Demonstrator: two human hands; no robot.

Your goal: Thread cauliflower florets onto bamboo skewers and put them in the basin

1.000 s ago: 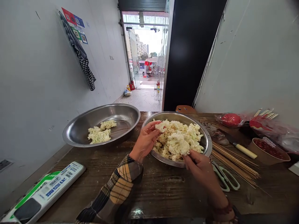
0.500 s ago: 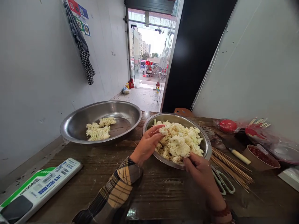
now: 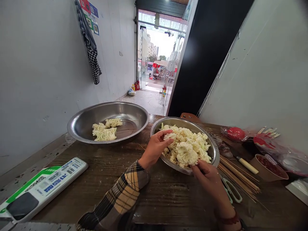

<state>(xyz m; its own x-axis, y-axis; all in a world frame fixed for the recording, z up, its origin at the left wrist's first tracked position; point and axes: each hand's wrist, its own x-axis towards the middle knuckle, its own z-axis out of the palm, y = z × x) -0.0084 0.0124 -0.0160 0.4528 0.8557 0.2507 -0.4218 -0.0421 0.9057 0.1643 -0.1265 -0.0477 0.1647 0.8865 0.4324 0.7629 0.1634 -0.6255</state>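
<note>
A steel bowl (image 3: 214,149) heaped with white cauliflower florets (image 3: 186,148) stands on the dark wooden table in front of me. My left hand (image 3: 155,148) reaches over the bowl's near-left rim and pinches a floret (image 3: 169,136) between thumb and fingers. My right hand (image 3: 207,175) is at the bowl's front rim, fingers closed on the underside of a large floret (image 3: 189,157). A wider steel basin (image 3: 134,126) to the left holds a few flat pieces of cauliflower (image 3: 106,131).
Bamboo skewers (image 3: 240,179), scissors (image 3: 232,192) and a knife with a pale handle (image 3: 246,165) lie right of the bowl. A paper cup of red sauce (image 3: 270,166) and red-stained plastic bags (image 3: 237,133) sit further right. A green-and-white device (image 3: 45,186) lies at front left.
The view has shifted slightly right. Both hands stay at the bowl; my left hand has sunk a little lower with its floret, my right hand keeps its grip.
</note>
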